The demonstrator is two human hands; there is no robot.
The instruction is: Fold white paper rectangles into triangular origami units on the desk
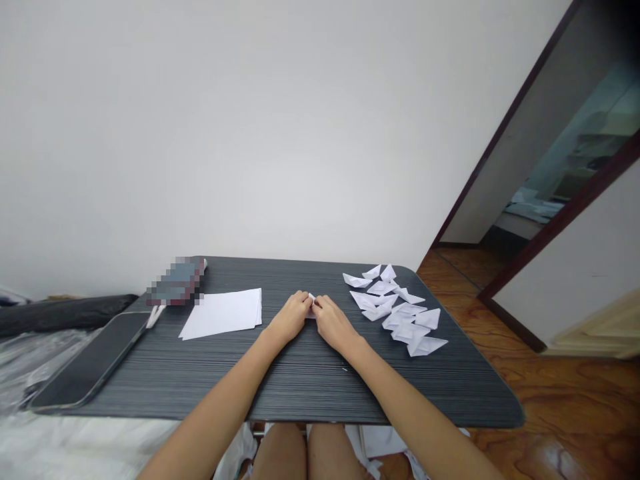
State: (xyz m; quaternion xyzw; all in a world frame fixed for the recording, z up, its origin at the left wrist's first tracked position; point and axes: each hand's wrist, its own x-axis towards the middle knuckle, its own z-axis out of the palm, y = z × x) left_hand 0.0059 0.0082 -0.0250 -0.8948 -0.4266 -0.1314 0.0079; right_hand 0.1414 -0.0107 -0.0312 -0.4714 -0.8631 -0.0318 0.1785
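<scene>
A small folded piece of white paper (311, 315) lies at the middle of the dark table, mostly covered by my fingers. My left hand (291, 315) closes on its left side, fingertips pressed together on the paper. From the other side my right hand (332, 321) grips it too, and the two hands almost touch. Several folded white paper boats (383, 288) are grouped on the table to the right of my right hand. To the left of my left hand rests a stack of flat white paper sheets (223, 313).
The dark wood-grain table (320, 393) has rounded corners and stands against a white wall. At its left lie a pixelated dark object (177, 281) and a white cable (155, 316). A black rolled item (65, 315) lies past the left edge. A doorway opens at right.
</scene>
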